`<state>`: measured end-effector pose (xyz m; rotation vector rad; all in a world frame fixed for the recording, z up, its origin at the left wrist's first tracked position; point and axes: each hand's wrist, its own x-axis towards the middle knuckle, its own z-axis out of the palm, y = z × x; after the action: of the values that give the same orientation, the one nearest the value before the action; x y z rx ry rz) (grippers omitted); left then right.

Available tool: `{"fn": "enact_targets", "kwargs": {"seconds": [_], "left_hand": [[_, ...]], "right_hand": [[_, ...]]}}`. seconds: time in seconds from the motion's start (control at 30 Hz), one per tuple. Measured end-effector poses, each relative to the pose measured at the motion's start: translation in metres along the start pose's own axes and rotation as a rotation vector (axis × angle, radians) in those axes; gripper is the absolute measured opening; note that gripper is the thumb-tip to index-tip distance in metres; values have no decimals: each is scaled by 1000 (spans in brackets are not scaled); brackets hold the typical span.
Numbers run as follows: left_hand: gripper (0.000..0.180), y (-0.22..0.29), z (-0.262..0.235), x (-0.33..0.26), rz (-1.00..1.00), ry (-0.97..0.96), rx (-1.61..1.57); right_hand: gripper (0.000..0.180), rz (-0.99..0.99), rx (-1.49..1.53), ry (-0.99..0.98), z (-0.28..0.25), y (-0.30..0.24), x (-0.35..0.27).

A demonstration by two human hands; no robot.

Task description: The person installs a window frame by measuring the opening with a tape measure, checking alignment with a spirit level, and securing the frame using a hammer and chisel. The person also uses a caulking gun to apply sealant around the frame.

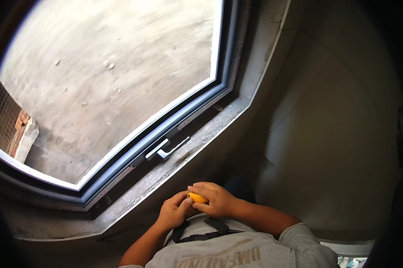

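Note:
Both hands meet close in front of my body, near the lower middle. A small, rounded yellow tool [197, 197] sits between them; its exact kind is not clear, as fingers cover much of it. My right hand [218, 202] is closed round it from the right. From the other side, my left hand [173, 211] has its thumb and fingers closed at the tool's left end. Just ahead of the hands are a window sill [132, 196] of rough grey concrete and a silver window handle [172, 149], neither touched.
A dark-framed window [125, 167] runs diagonally along the left. Through its glass show bare ground [134, 53] with small stones, and a mesh fence [5, 111] beside bricks. Large floor tiles [326, 134] lie to the right. The concrete opening has a corner at its far right end.

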<state>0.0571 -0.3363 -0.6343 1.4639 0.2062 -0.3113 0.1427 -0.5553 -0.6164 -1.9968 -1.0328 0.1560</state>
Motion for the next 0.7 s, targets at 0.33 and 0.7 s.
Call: {"fn": "enact_targets", "kwargs": {"seconds": [0.33, 0.7], "left_hand": [[15, 27, 14, 1, -4, -82, -52], [36, 38, -22, -28, 62, -65, 336]], "right_hand": [[66, 124, 159, -76, -18, 2, -14], [53, 308, -159, -364, -18, -21, -9]]}}
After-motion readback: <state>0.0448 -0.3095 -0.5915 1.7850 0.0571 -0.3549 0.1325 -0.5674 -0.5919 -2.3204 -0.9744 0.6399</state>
